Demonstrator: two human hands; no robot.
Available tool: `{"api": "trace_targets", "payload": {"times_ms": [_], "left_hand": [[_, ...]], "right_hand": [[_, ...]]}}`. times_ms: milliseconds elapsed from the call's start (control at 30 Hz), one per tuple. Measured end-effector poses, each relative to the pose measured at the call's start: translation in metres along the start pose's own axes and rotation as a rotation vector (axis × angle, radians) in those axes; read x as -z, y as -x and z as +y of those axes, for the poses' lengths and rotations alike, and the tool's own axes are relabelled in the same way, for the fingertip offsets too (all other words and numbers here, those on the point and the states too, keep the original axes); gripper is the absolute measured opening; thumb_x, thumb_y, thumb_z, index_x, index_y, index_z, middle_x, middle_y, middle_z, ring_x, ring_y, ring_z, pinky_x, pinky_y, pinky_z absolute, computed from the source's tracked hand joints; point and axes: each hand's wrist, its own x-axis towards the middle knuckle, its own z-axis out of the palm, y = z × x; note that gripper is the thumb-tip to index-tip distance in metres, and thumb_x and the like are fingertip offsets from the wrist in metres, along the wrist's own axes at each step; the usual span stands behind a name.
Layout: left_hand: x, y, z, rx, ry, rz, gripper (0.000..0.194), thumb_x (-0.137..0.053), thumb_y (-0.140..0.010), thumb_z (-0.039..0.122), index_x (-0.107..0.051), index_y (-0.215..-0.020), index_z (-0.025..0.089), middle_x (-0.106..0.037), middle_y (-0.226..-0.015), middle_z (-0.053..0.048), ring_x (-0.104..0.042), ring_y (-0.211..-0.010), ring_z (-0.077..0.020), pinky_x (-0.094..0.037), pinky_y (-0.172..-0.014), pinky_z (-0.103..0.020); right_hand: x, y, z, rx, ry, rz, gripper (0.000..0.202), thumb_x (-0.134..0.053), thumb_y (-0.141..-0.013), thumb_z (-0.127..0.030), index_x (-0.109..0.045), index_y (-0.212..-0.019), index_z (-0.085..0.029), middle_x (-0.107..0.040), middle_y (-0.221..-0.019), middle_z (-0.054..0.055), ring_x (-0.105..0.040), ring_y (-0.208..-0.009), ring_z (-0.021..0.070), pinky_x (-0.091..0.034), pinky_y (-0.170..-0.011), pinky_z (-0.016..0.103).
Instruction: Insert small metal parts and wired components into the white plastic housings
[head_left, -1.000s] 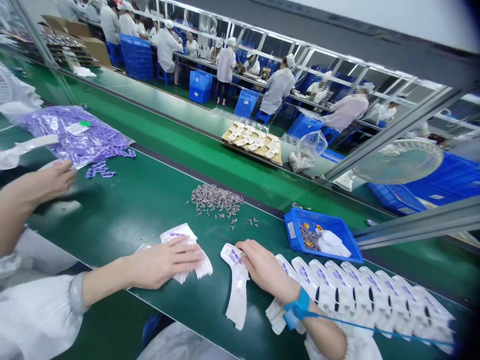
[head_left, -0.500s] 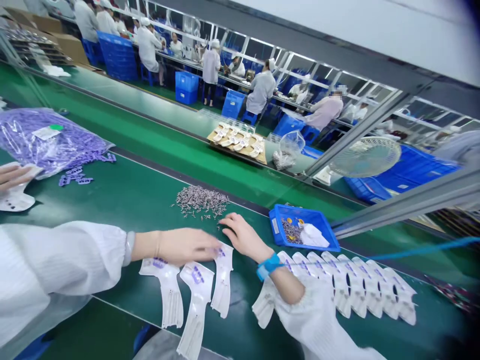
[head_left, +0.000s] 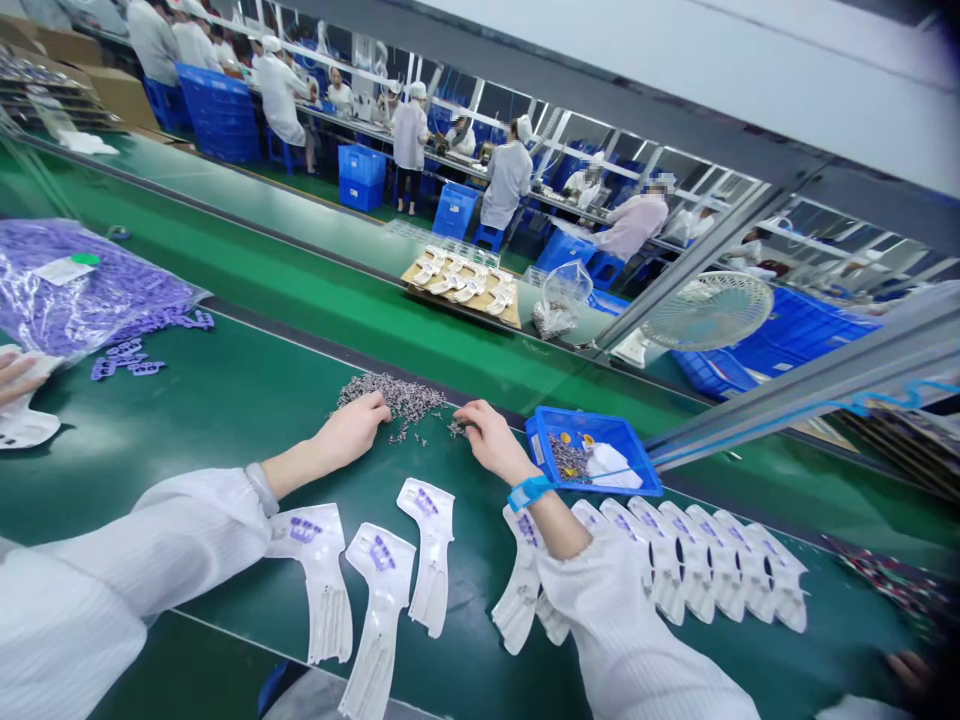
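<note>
Green worktable (head_left: 225, 425) nearest: three loose white shells (head_left: 379, 605) bearing purple inserts (head_left: 382, 552); overlapping shell row (head_left: 699, 590) at right. Beyond, small metal parts (head_left: 409, 398) heaped. Left hand (head_left: 352, 428) at heap's left edge, right hand (head_left: 491, 440) over few stray parts; fingers bent on both, cannot tell if grasping. Blue bin (head_left: 577, 420) beside right hand. Farther: board (head_left: 514, 317) of white pieces, workers (head_left: 510, 185).
</note>
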Motion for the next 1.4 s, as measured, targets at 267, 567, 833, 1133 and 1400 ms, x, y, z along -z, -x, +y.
{"api": "trace_targets", "payload": {"times_ms": [267,567,833,1133,1400], "left_hand": [[-0.011,-0.004,0.028,-0.137,0.063,-0.076,0.035,-0.040,-0.088,0.003,-0.066,-0.104,0.018,-0.061,-0.105,-0.008,-0.062,-0.091,-0.0189,-0.052,-0.081,-0.030],[-0.005,-0.008,0.021,-0.037,0.021,-0.039,0.033,-0.041,-0.088,0.003,-0.064,-0.109,0.016,-0.060,-0.107,-0.010,-0.062,-0.097,-0.0231,-0.051,-0.087,-0.036],[-0.019,-0.025,0.044,-0.053,-0.010,-0.124,0.013,-0.051,-0.087,0.006,-0.062,-0.088,0.014,-0.062,-0.089,-0.010,-0.063,-0.088,-0.0261,-0.048,-0.081,-0.037],[-0.007,-0.017,0.035,0.001,0.100,-0.013,0.024,-0.035,-0.095,0.009,-0.059,-0.097,0.013,-0.060,-0.095,-0.013,-0.060,-0.091,-0.0273,-0.046,-0.087,-0.043],[0.028,-0.001,0.031,0.111,0.474,0.170,0.021,-0.044,-0.096,0.028,-0.058,-0.085,0.018,-0.061,-0.086,-0.005,-0.059,-0.083,-0.0203,-0.048,-0.083,-0.036]], "right_hand": [[-0.015,-0.005,-0.015,0.018,0.141,-0.126,0.031,-0.047,-0.089,-0.004,-0.063,-0.114,-0.016,-0.056,-0.115,0.010,-0.051,-0.111,0.0204,-0.042,-0.101,0.035],[-0.010,-0.015,-0.020,-0.045,0.211,-0.136,0.031,-0.046,-0.089,-0.004,-0.062,-0.114,-0.014,-0.056,-0.113,0.011,-0.050,-0.108,0.0225,-0.040,-0.097,0.036],[-0.012,-0.018,-0.022,-0.052,0.182,-0.181,0.028,-0.046,-0.085,-0.001,-0.063,-0.098,-0.018,-0.060,-0.101,0.005,-0.058,-0.093,0.0167,-0.043,-0.083,0.027],[-0.013,-0.047,-0.015,-0.143,0.274,-0.118,0.021,-0.044,-0.095,-0.013,-0.063,-0.104,-0.016,-0.062,-0.110,0.011,-0.059,-0.103,0.0209,-0.043,-0.089,0.031],[-0.020,-0.055,-0.024,-0.122,0.370,-0.230,0.024,-0.047,-0.089,-0.004,-0.062,-0.105,-0.010,-0.065,-0.108,0.019,-0.063,-0.101,0.0263,-0.045,-0.083,0.032]]}}
